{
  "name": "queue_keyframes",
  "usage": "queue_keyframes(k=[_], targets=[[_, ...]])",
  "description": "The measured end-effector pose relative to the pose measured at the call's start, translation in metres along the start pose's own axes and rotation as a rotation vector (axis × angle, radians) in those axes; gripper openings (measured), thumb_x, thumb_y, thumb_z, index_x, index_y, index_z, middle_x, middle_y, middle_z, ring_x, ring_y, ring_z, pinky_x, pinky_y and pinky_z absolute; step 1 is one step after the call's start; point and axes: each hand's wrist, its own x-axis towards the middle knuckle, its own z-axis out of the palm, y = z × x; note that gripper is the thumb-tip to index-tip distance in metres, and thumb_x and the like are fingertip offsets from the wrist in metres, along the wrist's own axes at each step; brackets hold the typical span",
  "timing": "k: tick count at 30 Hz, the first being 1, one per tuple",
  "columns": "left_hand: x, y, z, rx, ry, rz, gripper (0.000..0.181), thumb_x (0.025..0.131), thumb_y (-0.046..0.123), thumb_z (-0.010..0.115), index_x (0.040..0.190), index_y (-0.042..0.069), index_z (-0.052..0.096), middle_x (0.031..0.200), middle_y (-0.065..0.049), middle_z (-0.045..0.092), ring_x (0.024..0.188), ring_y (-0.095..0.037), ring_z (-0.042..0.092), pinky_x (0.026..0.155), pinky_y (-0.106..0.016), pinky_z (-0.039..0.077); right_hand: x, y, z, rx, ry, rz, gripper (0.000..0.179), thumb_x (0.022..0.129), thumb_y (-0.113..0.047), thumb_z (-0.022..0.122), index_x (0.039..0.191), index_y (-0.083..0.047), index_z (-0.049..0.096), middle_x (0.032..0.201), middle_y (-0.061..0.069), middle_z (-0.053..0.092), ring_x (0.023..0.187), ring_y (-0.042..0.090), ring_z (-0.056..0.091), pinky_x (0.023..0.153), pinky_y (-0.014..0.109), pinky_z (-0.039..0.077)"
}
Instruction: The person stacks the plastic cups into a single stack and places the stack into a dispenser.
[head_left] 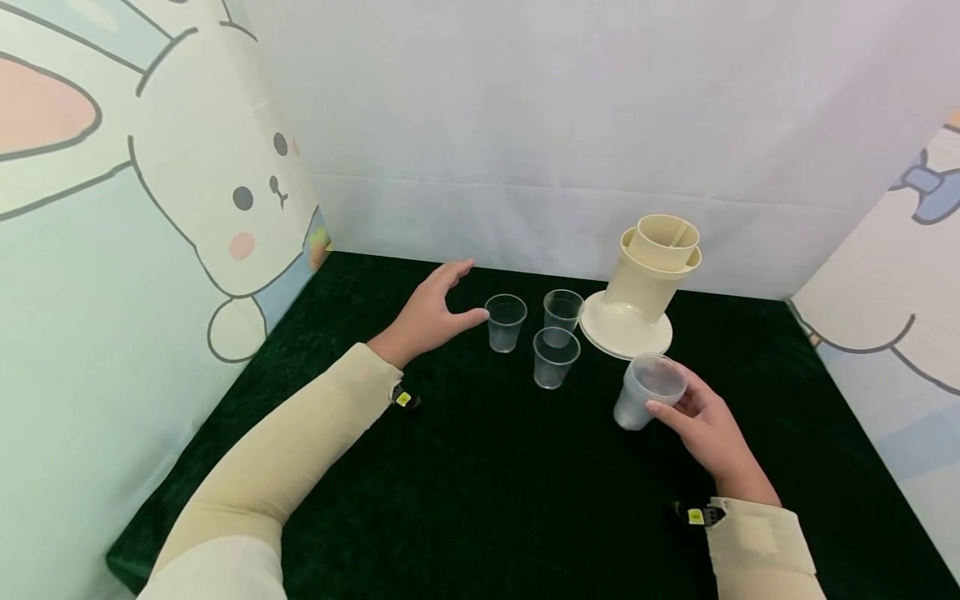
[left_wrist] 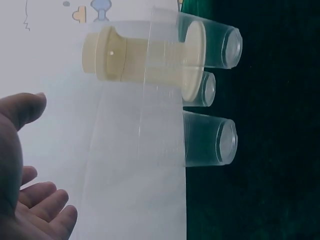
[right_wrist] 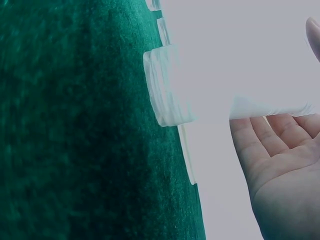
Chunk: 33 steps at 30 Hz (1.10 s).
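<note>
My right hand (head_left: pixel 707 429) grips a stack of clear plastic cups (head_left: pixel 634 402), thumb near the rim and fingers round the far side. In the right wrist view the nested bottoms of this stack (right_wrist: pixel 167 87) look washed out against the pale backdrop. My left hand (head_left: pixel 426 321) reaches forward with thumb and fingers spread, holding nothing. Its thumb tip is right at the rim of the leftmost single clear cup (head_left: pixel 504 335). Two more single cups, a back one (head_left: pixel 561 307) and a front one (head_left: pixel 553 367), stand upright to the right of that cup.
Behind the stack stands a cream cup dispenser (head_left: pixel 647 279) with a round base (head_left: pixel 618 329), close to the back cup. Dark green cloth (head_left: pixel 480 492) covers the table. A white curtain (head_left: pixel 540 125) hangs along the back edge, with printed cartoon panels at both sides.
</note>
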Motion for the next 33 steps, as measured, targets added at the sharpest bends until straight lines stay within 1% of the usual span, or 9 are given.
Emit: queue_keyframes(k=[3, 5, 10, 14, 22, 27, 33], targets=[[0.004, -0.006, 0.002, -0.003, 0.007, -0.015, 0.088, 0.093, 0.057, 0.072, 0.162, 0.019, 0.034, 0.162, -0.003, 0.036, 0.145, -0.023, 0.039, 0.117, -0.047, 0.036, 0.000, 0.000, 0.000, -0.003, 0.000, 0.007, 0.071, 0.102, -0.033, 0.069, 0.161, -0.014, 0.035, 0.151, 0.017, 0.046, 0.121, 0.016, 0.054, 0.087, 0.011, 0.048], [0.007, -0.010, 0.004, -0.017, 0.008, -0.029, 0.087, 0.093, 0.053, 0.073, 0.162, 0.018, 0.033, 0.163, -0.003, 0.035, 0.145, -0.024, 0.038, 0.118, -0.047, 0.035, 0.000, 0.000, 0.000, -0.003, 0.000, 0.010, 0.071, 0.101, -0.033, 0.069, 0.161, -0.014, 0.035, 0.151, 0.017, 0.046, 0.122, 0.016, 0.054, 0.087, 0.010, 0.048], [0.013, -0.021, 0.010, -0.068, 0.008, -0.088, 0.087, 0.093, 0.043, 0.078, 0.163, 0.020, 0.031, 0.164, -0.004, 0.031, 0.148, -0.027, 0.036, 0.118, -0.047, 0.035, 0.000, 0.000, 0.000, 0.002, -0.003, 0.007, 0.070, 0.101, -0.033, 0.069, 0.160, -0.015, 0.036, 0.151, 0.016, 0.047, 0.123, 0.017, 0.054, 0.088, 0.011, 0.048], [0.015, -0.028, 0.013, -0.093, 0.006, -0.127, 0.090, 0.092, 0.043, 0.078, 0.164, 0.021, 0.029, 0.165, -0.005, 0.029, 0.148, -0.030, 0.035, 0.118, -0.048, 0.034, 0.000, -0.001, 0.001, -0.001, -0.002, 0.008, 0.070, 0.101, -0.034, 0.069, 0.160, -0.016, 0.036, 0.151, 0.015, 0.047, 0.124, 0.018, 0.054, 0.088, 0.011, 0.047], [0.020, -0.037, 0.021, -0.107, -0.007, -0.151, 0.095, 0.090, 0.047, 0.079, 0.164, 0.020, 0.026, 0.164, -0.007, 0.031, 0.148, -0.033, 0.036, 0.118, -0.050, 0.035, -0.001, -0.002, 0.001, -0.005, 0.001, 0.019, 0.071, 0.101, -0.034, 0.069, 0.161, -0.015, 0.036, 0.152, 0.016, 0.046, 0.128, 0.028, 0.052, 0.088, 0.011, 0.047], [0.023, -0.039, 0.026, -0.105, -0.014, -0.175, 0.096, 0.090, 0.049, 0.079, 0.164, 0.020, 0.027, 0.164, -0.007, 0.033, 0.147, -0.031, 0.037, 0.117, -0.049, 0.036, -0.001, -0.002, 0.001, 0.001, 0.001, 0.016, 0.071, 0.101, -0.034, 0.069, 0.160, -0.015, 0.036, 0.152, 0.016, 0.046, 0.128, 0.029, 0.053, 0.088, 0.010, 0.047], [0.026, -0.043, 0.035, -0.129, -0.014, -0.196, 0.095, 0.089, 0.048, 0.081, 0.163, 0.020, 0.028, 0.162, -0.008, 0.036, 0.146, -0.030, 0.039, 0.117, -0.049, 0.036, 0.000, -0.002, 0.001, 0.003, 0.000, 0.027, 0.071, 0.101, -0.035, 0.069, 0.161, -0.016, 0.036, 0.152, 0.015, 0.046, 0.130, 0.031, 0.051, 0.089, 0.011, 0.046]])
